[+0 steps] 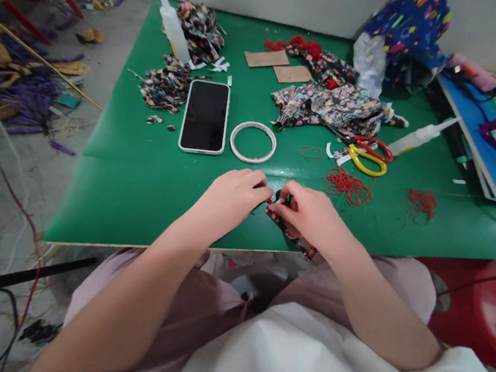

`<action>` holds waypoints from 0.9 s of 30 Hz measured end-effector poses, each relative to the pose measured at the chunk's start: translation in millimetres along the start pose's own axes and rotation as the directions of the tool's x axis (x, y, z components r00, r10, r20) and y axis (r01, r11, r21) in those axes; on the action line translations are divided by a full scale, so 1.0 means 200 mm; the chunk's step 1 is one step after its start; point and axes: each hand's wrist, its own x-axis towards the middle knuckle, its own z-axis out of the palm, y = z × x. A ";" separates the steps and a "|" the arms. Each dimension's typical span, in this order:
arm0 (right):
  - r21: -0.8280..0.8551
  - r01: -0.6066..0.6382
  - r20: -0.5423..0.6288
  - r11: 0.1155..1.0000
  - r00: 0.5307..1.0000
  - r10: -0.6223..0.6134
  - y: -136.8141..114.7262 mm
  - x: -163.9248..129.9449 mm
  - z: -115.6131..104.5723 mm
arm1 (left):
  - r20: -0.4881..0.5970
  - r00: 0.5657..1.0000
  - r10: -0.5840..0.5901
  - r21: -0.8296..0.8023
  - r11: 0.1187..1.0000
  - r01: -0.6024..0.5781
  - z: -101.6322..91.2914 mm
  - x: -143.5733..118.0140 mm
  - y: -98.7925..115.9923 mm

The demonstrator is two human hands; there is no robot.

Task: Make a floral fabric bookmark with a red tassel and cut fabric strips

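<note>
A green-covered desk (138, 162) stands against a pale wall, with purple and yellow scraps littering the grey floor (8, 88) beyond its left edge. At the near edge, the left hand (231, 197) and right hand (311, 214) meet, fingers pinched on a small piece of patterned fabric (284, 225). Behind lie a dark-screened phone (205, 117), a white ring (252, 142) and yellow-and-red scissors (367, 154). No writing is legible.
</note>
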 end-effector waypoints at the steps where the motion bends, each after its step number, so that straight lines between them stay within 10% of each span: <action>1: -0.004 -0.001 -0.003 1.000 1.000 0.001 0.00 0.00 0.00 | 0.005 1.000 -0.002 -0.003 1.000 0.002 0.00 0.00 0.00; 11: -0.106 0.125 -0.186 0.986 0.972 -0.143 0.02 -0.08 0.10 | -0.015 1.000 0.000 -0.003 1.000 0.000 0.01 0.00 0.00; 27: 0.018 0.245 -0.093 0.969 0.966 -0.243 0.05 -0.11 0.07 | -0.022 1.000 -0.014 -0.010 1.000 0.014 0.01 0.00 0.00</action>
